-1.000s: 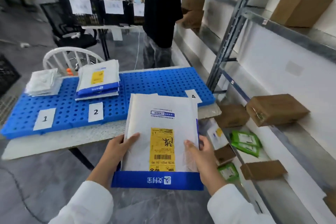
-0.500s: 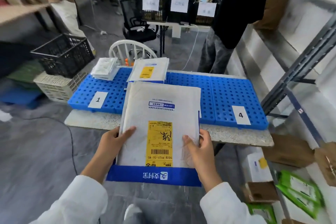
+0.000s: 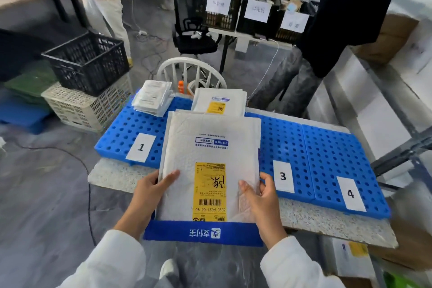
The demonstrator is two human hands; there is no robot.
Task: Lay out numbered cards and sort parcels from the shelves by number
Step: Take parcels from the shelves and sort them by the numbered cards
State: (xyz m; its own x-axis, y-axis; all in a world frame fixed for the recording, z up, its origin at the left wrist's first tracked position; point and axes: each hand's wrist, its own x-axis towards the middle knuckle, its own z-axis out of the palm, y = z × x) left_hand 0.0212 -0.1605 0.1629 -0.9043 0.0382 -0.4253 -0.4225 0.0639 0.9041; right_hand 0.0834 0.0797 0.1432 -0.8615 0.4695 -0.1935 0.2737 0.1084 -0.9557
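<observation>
With card 1 (image 3: 141,147) to the left, my left hand (image 3: 152,188) pinches the near left edge of the white parcel (image 3: 210,142), and my right hand (image 3: 259,196) grips its right edge, so it hangs flat over the front of the surface (image 3: 109,175), just left of card 3 (image 3: 282,176). It hides any card beneath it, so I could set it in the wrong spot or sweep a loose card off the blue mat (image 3: 327,147). It's a flat bubble mailer with a yellow barcode label, a handwritten mark and a blue band nearest me.
</observation>
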